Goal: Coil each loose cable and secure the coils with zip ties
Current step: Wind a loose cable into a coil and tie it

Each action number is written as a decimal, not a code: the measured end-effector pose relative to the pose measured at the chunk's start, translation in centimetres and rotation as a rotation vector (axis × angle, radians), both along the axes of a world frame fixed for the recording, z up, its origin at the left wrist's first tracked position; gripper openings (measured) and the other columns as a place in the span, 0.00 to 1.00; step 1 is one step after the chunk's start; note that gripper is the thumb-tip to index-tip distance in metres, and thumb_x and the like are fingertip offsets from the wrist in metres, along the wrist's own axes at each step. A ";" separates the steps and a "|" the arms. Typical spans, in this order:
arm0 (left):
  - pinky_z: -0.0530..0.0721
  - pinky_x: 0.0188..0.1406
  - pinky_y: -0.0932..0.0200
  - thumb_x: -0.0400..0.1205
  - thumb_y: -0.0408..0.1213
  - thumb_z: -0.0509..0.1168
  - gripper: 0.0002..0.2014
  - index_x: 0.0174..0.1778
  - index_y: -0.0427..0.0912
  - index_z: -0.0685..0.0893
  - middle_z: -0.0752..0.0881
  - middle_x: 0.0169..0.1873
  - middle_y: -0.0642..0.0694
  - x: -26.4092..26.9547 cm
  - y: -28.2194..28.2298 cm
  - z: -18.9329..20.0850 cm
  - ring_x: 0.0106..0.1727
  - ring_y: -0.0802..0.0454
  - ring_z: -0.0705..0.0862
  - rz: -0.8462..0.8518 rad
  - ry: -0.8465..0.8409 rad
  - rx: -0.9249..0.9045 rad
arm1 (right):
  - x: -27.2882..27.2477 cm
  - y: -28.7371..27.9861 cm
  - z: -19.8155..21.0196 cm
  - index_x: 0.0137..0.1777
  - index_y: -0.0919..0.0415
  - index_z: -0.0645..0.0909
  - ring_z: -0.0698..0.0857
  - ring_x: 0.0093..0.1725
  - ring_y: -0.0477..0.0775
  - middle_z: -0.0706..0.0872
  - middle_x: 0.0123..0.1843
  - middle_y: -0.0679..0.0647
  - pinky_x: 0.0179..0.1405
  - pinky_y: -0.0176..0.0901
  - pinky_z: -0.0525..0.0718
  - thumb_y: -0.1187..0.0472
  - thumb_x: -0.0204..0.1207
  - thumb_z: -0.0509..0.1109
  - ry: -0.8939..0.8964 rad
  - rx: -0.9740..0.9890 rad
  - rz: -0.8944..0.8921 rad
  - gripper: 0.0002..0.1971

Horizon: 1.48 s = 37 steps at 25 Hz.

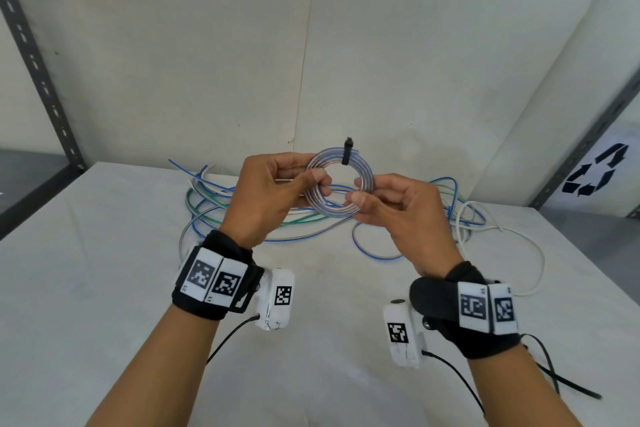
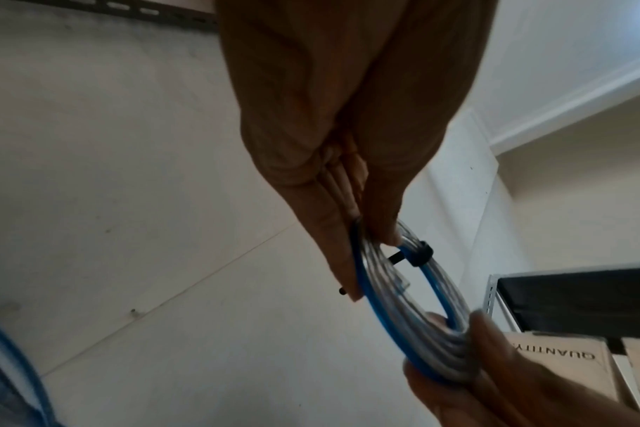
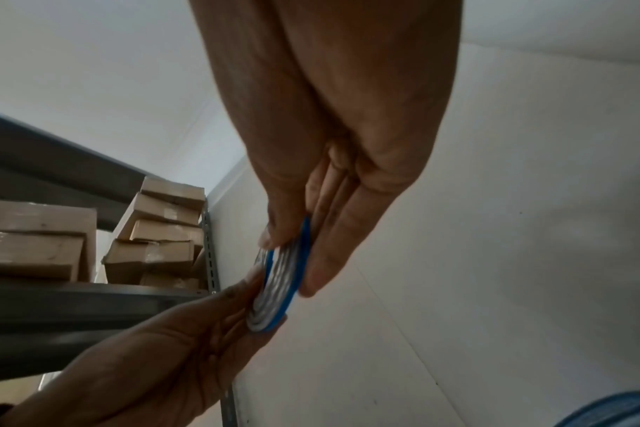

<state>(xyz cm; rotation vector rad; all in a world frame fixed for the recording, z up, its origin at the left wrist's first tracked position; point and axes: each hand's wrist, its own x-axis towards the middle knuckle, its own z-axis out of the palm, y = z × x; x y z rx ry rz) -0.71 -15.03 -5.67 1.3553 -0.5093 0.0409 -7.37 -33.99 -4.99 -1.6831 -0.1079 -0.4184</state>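
Observation:
A small coil (image 1: 337, 210) of blue and clear cable is held up above the table between both hands. My left hand (image 1: 277, 191) pinches its left side between thumb and fingers, and my right hand (image 1: 391, 208) pinches its lower right side. A black zip tie (image 1: 347, 152) wraps the coil's top, its tail sticking up. In the left wrist view the coil (image 2: 413, 326) is seen edge-on with the zip tie (image 2: 419, 254) round it. In the right wrist view the coil (image 3: 282, 277) sits between the fingers of both hands.
Loose blue, green and white cables (image 1: 242, 204) lie tangled on the white table (image 1: 104, 288) behind my hands, and a white cable (image 1: 519, 253) loops to the right. Dark shelf uprights (image 1: 38, 73) stand at both sides. Cardboard boxes (image 3: 157, 231) fill a shelf.

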 end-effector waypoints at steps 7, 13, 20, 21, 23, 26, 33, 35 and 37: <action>0.91 0.51 0.52 0.76 0.24 0.76 0.15 0.58 0.31 0.88 0.93 0.49 0.35 -0.1 -0.1 -0.3 0.49 0.41 0.93 -0.123 0.072 0.020 | -0.1 -0.4 -0.6 0.52 0.66 0.88 0.93 0.41 0.56 0.94 0.42 0.62 0.41 0.44 0.91 0.69 0.74 0.78 0.006 0.074 -0.028 0.07; 0.92 0.52 0.46 0.75 0.22 0.77 0.15 0.58 0.30 0.89 0.93 0.46 0.35 0.3 -0.6 -1.0 0.45 0.41 0.92 -0.012 0.058 0.011 | 0.9 0.1 -1.8 0.49 0.64 0.87 0.92 0.39 0.55 0.93 0.41 0.63 0.41 0.44 0.92 0.69 0.77 0.78 0.015 0.058 -0.103 0.04; 0.92 0.44 0.56 0.77 0.27 0.76 0.11 0.55 0.29 0.90 0.92 0.44 0.30 0.4 2.0 -1.1 0.43 0.45 0.93 -0.010 0.159 0.034 | 2.1 2.1 -1.7 0.49 0.66 0.87 0.92 0.37 0.56 0.93 0.41 0.65 0.39 0.43 0.92 0.71 0.77 0.76 0.059 0.143 0.003 0.03; 0.92 0.41 0.57 0.77 0.27 0.76 0.11 0.54 0.29 0.90 0.92 0.44 0.30 0.4 2.4 -1.1 0.42 0.45 0.93 0.030 0.149 0.033 | 2.5 2.7 -1.9 0.48 0.65 0.86 0.92 0.37 0.56 0.92 0.40 0.64 0.38 0.43 0.91 0.71 0.77 0.76 0.046 0.131 -0.012 0.03; 0.91 0.38 0.59 0.76 0.27 0.77 0.12 0.54 0.28 0.90 0.92 0.43 0.31 0.5 3.6 -1.2 0.40 0.46 0.92 0.125 0.141 0.014 | 3.5 4.6 -2.3 0.46 0.62 0.86 0.92 0.37 0.56 0.92 0.38 0.61 0.38 0.43 0.91 0.69 0.77 0.77 0.005 0.078 -0.050 0.03; 0.91 0.40 0.57 0.76 0.28 0.78 0.12 0.54 0.30 0.90 0.93 0.43 0.32 0.4 5.9 -1.5 0.41 0.45 0.92 0.257 0.149 -0.032 | 4.4 7.9 -2.6 0.47 0.65 0.87 0.92 0.35 0.53 0.92 0.37 0.60 0.36 0.41 0.91 0.68 0.77 0.78 -0.029 0.025 -0.059 0.03; 0.92 0.51 0.51 0.74 0.26 0.78 0.14 0.56 0.29 0.89 0.92 0.47 0.32 -0.6 12.9 -2.5 0.48 0.39 0.92 0.260 0.198 -0.017 | 5.4 13.0 -2.5 0.51 0.71 0.86 0.94 0.40 0.60 0.93 0.43 0.66 0.41 0.46 0.92 0.68 0.78 0.77 0.176 0.194 0.192 0.06; 0.92 0.48 0.53 0.74 0.25 0.77 0.11 0.53 0.31 0.90 0.93 0.45 0.33 -0.8 14.7 -2.7 0.46 0.41 0.93 0.254 0.262 -0.023 | 5.6 14.2 -3.0 0.51 0.69 0.86 0.93 0.39 0.55 0.93 0.43 0.63 0.43 0.45 0.93 0.67 0.79 0.76 0.218 0.211 0.279 0.05; 0.91 0.44 0.59 0.76 0.23 0.74 0.10 0.52 0.33 0.89 0.94 0.42 0.38 -0.8 16.2 -3.0 0.43 0.46 0.93 0.213 0.356 -0.053 | 5.8 15.3 -3.2 0.54 0.70 0.86 0.93 0.39 0.53 0.93 0.45 0.63 0.43 0.43 0.92 0.65 0.80 0.74 0.262 0.187 0.350 0.07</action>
